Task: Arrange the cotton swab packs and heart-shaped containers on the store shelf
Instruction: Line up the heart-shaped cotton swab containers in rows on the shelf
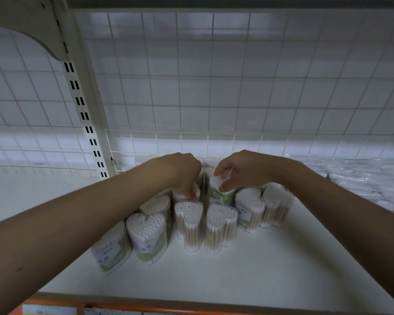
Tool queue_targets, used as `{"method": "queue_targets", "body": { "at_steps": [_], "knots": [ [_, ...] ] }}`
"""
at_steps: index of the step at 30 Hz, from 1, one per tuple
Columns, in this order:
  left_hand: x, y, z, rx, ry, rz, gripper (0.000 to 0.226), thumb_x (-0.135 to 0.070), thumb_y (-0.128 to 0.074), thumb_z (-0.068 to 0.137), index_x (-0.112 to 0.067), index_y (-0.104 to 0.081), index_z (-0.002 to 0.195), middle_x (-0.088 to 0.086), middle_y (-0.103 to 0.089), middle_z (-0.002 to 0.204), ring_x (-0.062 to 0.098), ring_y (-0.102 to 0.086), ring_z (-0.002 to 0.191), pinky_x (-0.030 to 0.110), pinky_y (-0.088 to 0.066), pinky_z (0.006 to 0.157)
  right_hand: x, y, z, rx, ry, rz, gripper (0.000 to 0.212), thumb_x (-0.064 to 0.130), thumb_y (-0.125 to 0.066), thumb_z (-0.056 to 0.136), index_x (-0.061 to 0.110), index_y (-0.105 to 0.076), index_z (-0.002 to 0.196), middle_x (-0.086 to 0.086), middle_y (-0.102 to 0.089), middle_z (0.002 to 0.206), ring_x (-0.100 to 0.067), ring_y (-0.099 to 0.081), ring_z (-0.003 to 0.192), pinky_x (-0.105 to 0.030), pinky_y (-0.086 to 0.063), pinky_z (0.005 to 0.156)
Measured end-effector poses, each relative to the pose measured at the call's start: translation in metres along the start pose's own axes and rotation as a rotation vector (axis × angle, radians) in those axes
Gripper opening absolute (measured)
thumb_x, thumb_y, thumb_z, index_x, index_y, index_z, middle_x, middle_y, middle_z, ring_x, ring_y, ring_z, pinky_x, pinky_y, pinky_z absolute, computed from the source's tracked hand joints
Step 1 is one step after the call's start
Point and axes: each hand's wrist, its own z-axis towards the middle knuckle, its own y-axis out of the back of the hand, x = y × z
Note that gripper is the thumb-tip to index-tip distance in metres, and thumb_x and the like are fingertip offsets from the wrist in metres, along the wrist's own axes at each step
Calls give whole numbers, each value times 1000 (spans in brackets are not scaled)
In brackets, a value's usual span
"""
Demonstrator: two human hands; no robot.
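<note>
Both hands work at the back of a cluster of heart-shaped containers on the white shelf [248, 269].

The right hand [243, 169] pinches the rim of a green-labelled container [220, 192] between thumb and curled fingers, just in front of the wire divider [168, 142]; the left hand [184, 173] curls down onto a container [180, 196] beside it, though its grip is partly hidden. The step looks like seating back-row pieces; next, each likely needs setting upright and snug against its neighbours. About 8 clear containers stand in front of the divider, each packed with white-tipped cotton swabs [188, 210]. Crinkled plastic packs [362, 178] lie to the divider's right.
</note>
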Motion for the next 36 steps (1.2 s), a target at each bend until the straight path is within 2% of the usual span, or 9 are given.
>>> {"method": "queue_targets", "body": {
  "at_steps": [2, 5, 10, 15, 18, 23, 28, 32, 36],
  "knots": [
    [1, 1, -1, 13, -11, 19, 55, -51, -64, 80, -13, -61, 119, 6, -60, 122, 22, -57, 108, 30, -45, 85, 1, -2, -1, 3, 8, -1, 45, 37, -67, 82, 25, -55, 124, 7, -60, 113, -13, -55, 104, -25, -44, 86],
    [-2, 4, -4, 27, -32, 63, 52, -49, -64, 80, -17, -60, 122, 4, -59, 122, 24, -56, 111, 34, -48, 90, 2, -4, -2, 11, 17, -8, 49, 36, -65, 84, 26, -49, 129, 6, -56, 113, -11, -51, 101, -22, -39, 83],
    [-5, 7, -9, 15, -33, 56, 50, -42, -64, 83, -20, -56, 126, 4, -58, 122, 24, -57, 107, 32, -47, 84, 0, 3, -4, -60, 61, 16, 46, 36, -64, 84, 35, -48, 128, 10, -52, 100, -1, -49, 78, -17, -39, 69],
    [-7, 10, -11, 31, -55, -2, 49, -36, -64, 84, -21, -53, 130, 5, -54, 124, 23, -54, 108, 27, -43, 80, -3, 12, -6, -102, 68, 29, 40, 31, -49, 93, 38, -48, 132, 9, -57, 96, -11, -52, 86, -13, -36, 71],
    [-7, 14, -9, 59, -89, -4, 47, -36, -63, 85, -21, -54, 129, 4, -55, 125, 22, -53, 111, 29, -44, 87, -6, 11, -7, -99, 61, 53, 33, 28, -44, 94, 34, -52, 126, 0, -56, 96, -20, -53, 92, -22, -38, 73],
    [-9, 17, -6, 86, -137, 42, 44, -32, -64, 85, -21, -56, 127, 5, -54, 129, 23, -51, 115, 30, -43, 89, -15, 8, -10, -95, 36, 147, 26, 32, -49, 89, 33, -47, 115, -10, -59, 106, -26, -60, 95, -36, -49, 81],
    [-7, 14, -3, 84, -160, -35, 43, -33, -66, 84, -19, -59, 125, 3, -58, 124, 20, -53, 113, 23, -39, 79, -19, 9, -13, -92, 37, 197, 27, 41, -59, 81, 43, -45, 104, -3, -63, 94, -15, -61, 76, -26, -47, 68],
    [-5, 13, 0, 90, -186, -83, 39, -30, -71, 80, -20, -62, 116, -2, -58, 110, 17, -53, 103, 24, -40, 79, -18, 12, -16, -87, 13, 191, 51, 45, -76, 71, 40, -44, 110, 9, -59, 97, -12, -60, 85, -29, -51, 76],
    [1, 16, 2, 73, -210, -101, 41, -25, -75, 76, -22, -62, 115, -6, -43, 100, 12, -45, 95, 23, -39, 79, -21, 20, -19, -227, 21, 271, 47, 35, -76, 74, 35, -45, 110, 2, -59, 103, -18, -63, 87, -34, -54, 73]
  ]
}}
